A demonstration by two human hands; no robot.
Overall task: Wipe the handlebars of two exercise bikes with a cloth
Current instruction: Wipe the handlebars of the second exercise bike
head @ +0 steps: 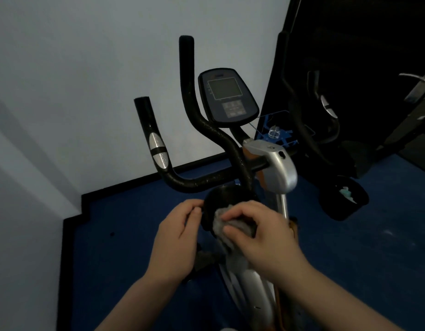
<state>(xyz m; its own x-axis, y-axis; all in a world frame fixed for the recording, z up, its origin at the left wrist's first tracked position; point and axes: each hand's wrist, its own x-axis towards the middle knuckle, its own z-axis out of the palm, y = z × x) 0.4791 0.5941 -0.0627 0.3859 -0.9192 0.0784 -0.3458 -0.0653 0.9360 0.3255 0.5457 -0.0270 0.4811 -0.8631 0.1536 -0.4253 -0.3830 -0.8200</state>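
Observation:
An exercise bike stands in front of me with black foam handlebars (201,181) that curve up at the left. A silver pulse sensor (158,149) sits on the left grip. The console (227,96) rises behind them. My right hand (259,237) presses a grey cloth (224,229) onto a round black part (221,199) below the bars. My left hand (180,232) grips that part's left edge. A second bike's dark handlebars (302,120) show at the right, dim and partly hidden.
A pale wall fills the left and back. Blue floor with a black skirting edge (135,185) lies below. The bike's silver post (278,168) stands right of my hands. A black holder (347,199) on the second bike carries something pale. A door handle (417,78) is at far right.

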